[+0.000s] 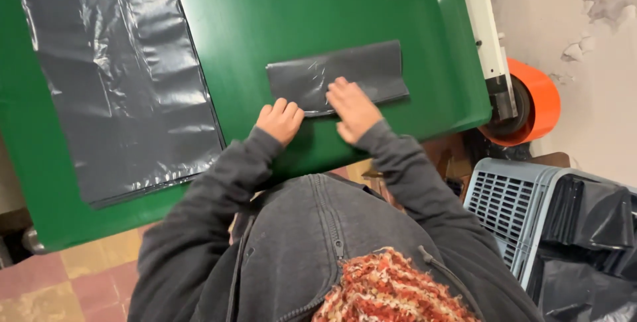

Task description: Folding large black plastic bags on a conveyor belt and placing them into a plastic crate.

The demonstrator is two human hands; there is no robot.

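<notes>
- The folded black plastic bag (338,76) lies flat on the green table (292,10), near the table's near edge and toward its right end. It is a long rectangle; its long axis runs left to right, tilted a little so the right end sits farther from the person.
- The right hand (352,106) lies open and flat, palm down, on the bag's near edge, fingers pointing away across it.
- The left hand (280,120) rests at the bag's near left corner with fingers curled under; whether it pinches the plastic cannot be told.
- Left of the bag, well apart, a large stack of flat black plastic sheets (119,76) covers much of the table and reaches to its near edge.
- Between the stack and the bag, and beyond the bag, the green surface is bare.
- Right of the bag, the table ends at a white bracket (488,37) carrying an orange roll (534,100).
- Below that roll, off the table, a grey slatted crate (507,199) holds bunched black plastic (584,229).
</notes>
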